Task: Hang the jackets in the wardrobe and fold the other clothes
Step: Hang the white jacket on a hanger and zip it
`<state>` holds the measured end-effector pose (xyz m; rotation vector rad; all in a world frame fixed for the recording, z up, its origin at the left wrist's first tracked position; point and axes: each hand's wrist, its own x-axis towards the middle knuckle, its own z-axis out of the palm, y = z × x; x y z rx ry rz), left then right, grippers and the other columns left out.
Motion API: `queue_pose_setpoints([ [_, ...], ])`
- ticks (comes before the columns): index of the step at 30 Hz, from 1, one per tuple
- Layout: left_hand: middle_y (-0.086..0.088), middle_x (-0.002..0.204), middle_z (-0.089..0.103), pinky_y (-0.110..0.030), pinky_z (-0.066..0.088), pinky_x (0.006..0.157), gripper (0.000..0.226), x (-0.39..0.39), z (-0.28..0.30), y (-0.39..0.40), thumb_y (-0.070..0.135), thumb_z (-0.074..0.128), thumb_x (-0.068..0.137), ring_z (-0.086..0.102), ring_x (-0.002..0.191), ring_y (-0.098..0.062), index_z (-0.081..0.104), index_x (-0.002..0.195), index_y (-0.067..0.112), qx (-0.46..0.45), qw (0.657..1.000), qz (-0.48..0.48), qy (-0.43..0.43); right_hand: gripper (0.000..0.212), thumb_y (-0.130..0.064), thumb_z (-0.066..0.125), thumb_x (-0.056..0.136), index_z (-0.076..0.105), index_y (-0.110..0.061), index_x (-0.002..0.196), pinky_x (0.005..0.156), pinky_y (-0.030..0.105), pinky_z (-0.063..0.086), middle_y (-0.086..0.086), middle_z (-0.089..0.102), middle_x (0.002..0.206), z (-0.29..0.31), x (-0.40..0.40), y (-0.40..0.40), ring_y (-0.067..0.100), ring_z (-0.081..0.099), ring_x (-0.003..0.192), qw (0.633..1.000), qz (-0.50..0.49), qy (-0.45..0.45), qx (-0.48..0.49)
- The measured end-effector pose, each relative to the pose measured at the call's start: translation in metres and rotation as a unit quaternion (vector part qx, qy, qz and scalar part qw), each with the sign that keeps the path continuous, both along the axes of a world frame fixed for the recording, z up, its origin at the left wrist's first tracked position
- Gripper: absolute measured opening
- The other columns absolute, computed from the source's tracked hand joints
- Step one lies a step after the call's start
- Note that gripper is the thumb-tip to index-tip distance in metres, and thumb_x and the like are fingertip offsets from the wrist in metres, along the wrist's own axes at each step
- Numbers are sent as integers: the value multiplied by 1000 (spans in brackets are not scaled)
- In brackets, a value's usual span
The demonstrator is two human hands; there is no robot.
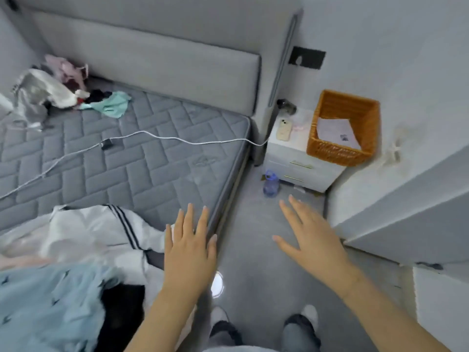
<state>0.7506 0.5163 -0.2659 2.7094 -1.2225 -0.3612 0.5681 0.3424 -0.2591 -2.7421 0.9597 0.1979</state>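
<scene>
A white jacket with dark stripes point(101, 235) lies crumpled on the near edge of the grey mattress point(142, 158). Beside it, at the lower left, is a light blue patterned garment point(48, 298) over something black. A second heap of clothes point(66, 90) sits at the far left by the headboard. My left hand point(190, 250) hovers with straight fingers over the mattress edge, just right of the white jacket, holding nothing. My right hand point(312, 240) is spread flat above the floor, empty. The wardrobe door point(406, 207) stands at the right.
A white charging cable point(152, 134) runs across the mattress to a phone point(283, 129) on the white nightstand point(299, 163). An orange wicker basket point(342, 151) holds a paper. A blue water bottle point(271, 185) stands on the grey floor. My feet show at the bottom.
</scene>
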Motion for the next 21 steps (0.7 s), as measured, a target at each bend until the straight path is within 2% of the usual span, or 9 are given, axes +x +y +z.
queue_pose_setpoints([
  [4, -4, 165, 1, -43, 6, 121, 61, 63, -27, 74, 43, 29, 103, 1, 152, -23, 6, 157, 27, 32, 994, 107, 18, 76, -59, 36, 97, 4, -25, 156, 118, 34, 19, 2, 0, 164, -19, 110, 42, 20, 10, 150, 992, 120, 13, 38],
  [11, -3, 165, -1, -42, 7, 121, 58, 143, -81, 145, 42, 27, 104, 0, 152, -23, 8, 156, 27, 56, 958, 265, 96, 66, -51, 39, 99, 18, -23, 155, 116, 30, 22, 1, 9, 163, -74, 268, 83, 17, 17, 148, 951, 296, 48, 71],
  [15, -4, 164, 10, -39, 17, 120, 57, 198, -111, 162, 35, 34, 103, 12, 150, -24, 16, 156, 24, 29, 917, 377, 129, 50, -39, 44, 100, 39, -23, 148, 108, 23, 29, -6, 33, 155, -108, 360, 95, 11, 32, 140, 934, 331, 30, 127],
  [21, -8, 161, 21, -38, 26, 116, 54, 307, -154, 156, 32, 41, 103, 25, 146, -27, 27, 153, 19, -3, 856, 497, 143, 41, -37, 50, 99, 52, -21, 136, 94, 24, 40, -7, 50, 140, -183, 512, 101, 11, 46, 127, 904, 348, 66, 238],
])
